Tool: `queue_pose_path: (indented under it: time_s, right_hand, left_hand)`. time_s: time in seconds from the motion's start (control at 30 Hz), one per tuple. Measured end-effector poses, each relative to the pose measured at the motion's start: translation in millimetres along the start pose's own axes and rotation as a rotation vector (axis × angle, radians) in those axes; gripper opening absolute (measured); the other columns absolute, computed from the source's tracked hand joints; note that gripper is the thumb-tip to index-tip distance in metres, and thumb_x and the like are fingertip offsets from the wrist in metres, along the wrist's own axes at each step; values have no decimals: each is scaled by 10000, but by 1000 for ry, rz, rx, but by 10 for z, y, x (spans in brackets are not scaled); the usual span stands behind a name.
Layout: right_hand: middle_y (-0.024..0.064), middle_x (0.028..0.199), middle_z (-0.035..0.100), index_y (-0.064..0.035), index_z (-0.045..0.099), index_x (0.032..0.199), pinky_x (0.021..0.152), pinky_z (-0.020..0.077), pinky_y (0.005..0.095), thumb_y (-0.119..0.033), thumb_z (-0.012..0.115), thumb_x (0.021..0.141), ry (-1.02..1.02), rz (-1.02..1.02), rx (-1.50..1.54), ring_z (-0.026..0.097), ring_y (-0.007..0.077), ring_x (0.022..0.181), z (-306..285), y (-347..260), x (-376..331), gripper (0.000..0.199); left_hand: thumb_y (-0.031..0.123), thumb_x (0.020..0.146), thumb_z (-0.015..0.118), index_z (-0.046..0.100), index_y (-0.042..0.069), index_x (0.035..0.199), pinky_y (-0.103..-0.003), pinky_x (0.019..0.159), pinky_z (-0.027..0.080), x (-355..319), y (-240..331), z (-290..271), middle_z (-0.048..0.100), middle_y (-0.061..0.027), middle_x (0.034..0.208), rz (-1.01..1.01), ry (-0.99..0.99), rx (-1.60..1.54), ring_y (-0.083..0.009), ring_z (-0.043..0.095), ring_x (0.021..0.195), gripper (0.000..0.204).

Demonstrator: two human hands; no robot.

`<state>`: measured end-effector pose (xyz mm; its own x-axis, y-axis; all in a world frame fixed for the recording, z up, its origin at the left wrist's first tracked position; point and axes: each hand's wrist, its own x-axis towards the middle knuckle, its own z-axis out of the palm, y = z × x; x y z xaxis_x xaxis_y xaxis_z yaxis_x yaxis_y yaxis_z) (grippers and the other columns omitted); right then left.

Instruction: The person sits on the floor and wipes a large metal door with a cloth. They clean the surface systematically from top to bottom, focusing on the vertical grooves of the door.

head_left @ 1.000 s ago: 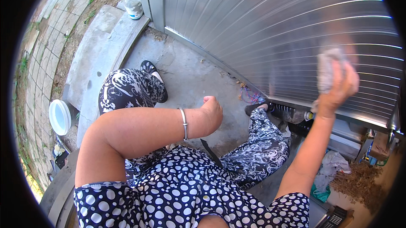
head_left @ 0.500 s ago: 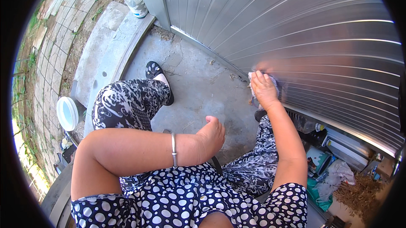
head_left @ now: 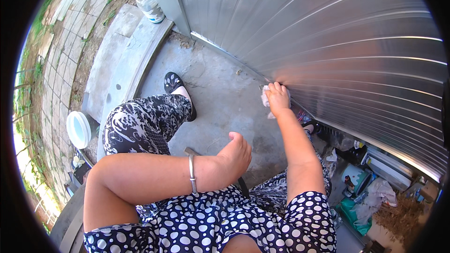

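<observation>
My right hand (head_left: 278, 98) is closed on a crumpled whitish cloth (head_left: 266, 96), with its fingertips at the bottom edge of a grey ribbed metal panel (head_left: 318, 32). Part of the cloth sticks out left of the fingers; the rest is hidden under the hand. My left hand (head_left: 236, 157) hangs over my lap, thumb raised and fingers loosely curled together. Nothing shows in it, though its palm is turned out of sight. A silver bangle (head_left: 192, 173) circles that wrist.
A blue-lidded clear jar (head_left: 150, 4) stands on the concrete ledge (head_left: 136, 42) at the far left. Lower left is a white bucket (head_left: 78, 129). Right of my knee lie a paint tin (head_left: 355, 178), a green bag (head_left: 351, 213), plastic sheeting (head_left: 377, 194) and dry straw (head_left: 403, 218).
My right hand has slid with the cloth left and slightly down along the panel to its bottom edge. The left hand has barely moved.
</observation>
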<state>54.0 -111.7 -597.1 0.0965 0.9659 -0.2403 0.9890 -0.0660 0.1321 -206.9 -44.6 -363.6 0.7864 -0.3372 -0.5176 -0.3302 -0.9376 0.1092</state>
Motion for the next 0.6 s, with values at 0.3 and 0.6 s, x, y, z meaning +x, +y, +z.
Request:
queue_pose_path:
  time_s: [0.3,0.6]
  right_hand:
    - [32,1186,625,-157,606,1170,855,457,493,-305,625,887,143,1673,2118,595,264,1065,455,-354,-504,320]
    - [74,1083,677,-95,640,1083,818,526,456,-244,451,952,1058,1169,3078,646,277,992,651,202,-694,274]
  left_hand:
    - [264,866,533,585,40,1174,-438,886,429,52,-51,-53,602,-125,1152,6,-30,-35,-269,585,1043,384]
    - [231,858,538,582,42,1177,-416,888,428,74,52,-28,610,-116,1136,3,23,-18,-250,585,1048,374]
